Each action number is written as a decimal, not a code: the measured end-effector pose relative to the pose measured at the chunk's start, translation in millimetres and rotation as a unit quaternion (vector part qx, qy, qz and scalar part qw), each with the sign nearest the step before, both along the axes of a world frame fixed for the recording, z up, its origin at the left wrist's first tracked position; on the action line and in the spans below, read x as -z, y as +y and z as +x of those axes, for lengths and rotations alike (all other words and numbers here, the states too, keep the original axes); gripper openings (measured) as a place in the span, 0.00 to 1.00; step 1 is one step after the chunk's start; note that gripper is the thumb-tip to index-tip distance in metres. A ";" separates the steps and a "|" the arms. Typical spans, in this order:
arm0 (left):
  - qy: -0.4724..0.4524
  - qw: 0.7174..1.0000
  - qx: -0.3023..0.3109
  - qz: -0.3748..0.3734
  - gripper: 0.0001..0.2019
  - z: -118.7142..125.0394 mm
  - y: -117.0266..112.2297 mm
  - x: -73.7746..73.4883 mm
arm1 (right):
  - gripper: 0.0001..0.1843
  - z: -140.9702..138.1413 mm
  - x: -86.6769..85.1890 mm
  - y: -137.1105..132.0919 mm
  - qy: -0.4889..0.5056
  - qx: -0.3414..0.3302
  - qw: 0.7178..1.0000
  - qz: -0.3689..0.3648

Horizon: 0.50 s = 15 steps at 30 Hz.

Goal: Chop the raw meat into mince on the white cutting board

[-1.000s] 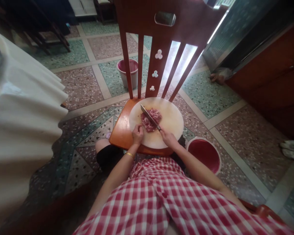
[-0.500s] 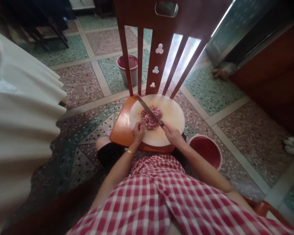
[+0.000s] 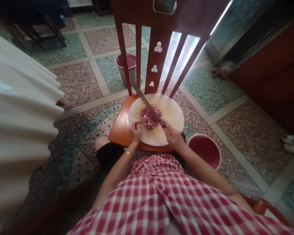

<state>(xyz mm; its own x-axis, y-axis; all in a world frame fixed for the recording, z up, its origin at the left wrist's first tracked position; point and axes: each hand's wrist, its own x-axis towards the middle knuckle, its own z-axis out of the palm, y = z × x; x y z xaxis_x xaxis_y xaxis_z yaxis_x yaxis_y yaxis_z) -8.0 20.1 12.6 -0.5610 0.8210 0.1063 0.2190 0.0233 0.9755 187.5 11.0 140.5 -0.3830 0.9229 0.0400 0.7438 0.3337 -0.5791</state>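
Observation:
A round pale cutting board (image 3: pixel 172 109) lies on the seat of a wooden chair, with a heap of chopped red meat (image 3: pixel 149 121) left of its middle. My right hand (image 3: pixel 172 134) is wrapped round the dark handle of a kitchen knife (image 3: pixel 147 103). The blade slants up and left over the meat, its tip beyond the board's far edge. At the board's near left edge rests my left hand (image 3: pixel 135 132), its fingers curled closed beside the meat; whether they grip anything is hidden.
The chair's slatted back (image 3: pixel 154 62) rises beyond the board. One bucket (image 3: pixel 128 71) stands on the floor behind it, and a red-lined bucket (image 3: pixel 204 151) stands by my right forearm. A pale draped cloth (image 3: pixel 22 124) hangs at the left.
The knife blade has lifted, its tip moving up and left past the board's edge. My left hand has shifted slightly left, away from the meat.

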 end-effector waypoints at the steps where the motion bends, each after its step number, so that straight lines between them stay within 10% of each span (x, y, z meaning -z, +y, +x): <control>1: -0.018 1.000 -0.015 0.002 0.08 -0.5 -0.9 -0.6 | 0.25 -1.3 4.2 -1.1 -0.031 -0.006 0.999 -0.012; 6: -0.084 0.996 -0.036 0.015 0.08 -7.3 -6.3 -10.2 | 0.24 -1.5 31.7 2.4 -0.139 -0.008 0.987 -0.081; 15: -0.179 0.979 -0.098 0.024 0.08 -28.3 -23.0 -15.8 | 0.25 50.9 31.0 -37.6 -0.116 -0.117 0.986 -0.001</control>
<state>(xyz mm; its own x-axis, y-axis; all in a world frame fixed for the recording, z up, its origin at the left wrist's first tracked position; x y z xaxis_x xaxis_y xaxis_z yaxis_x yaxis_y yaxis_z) -36.3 -3.0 28.4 -0.7160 0.6923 -0.0898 -0.1402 -0.0167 0.9900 238.4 -26.7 109.4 -0.5844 0.8081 -0.0747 0.7588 0.5115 -0.4032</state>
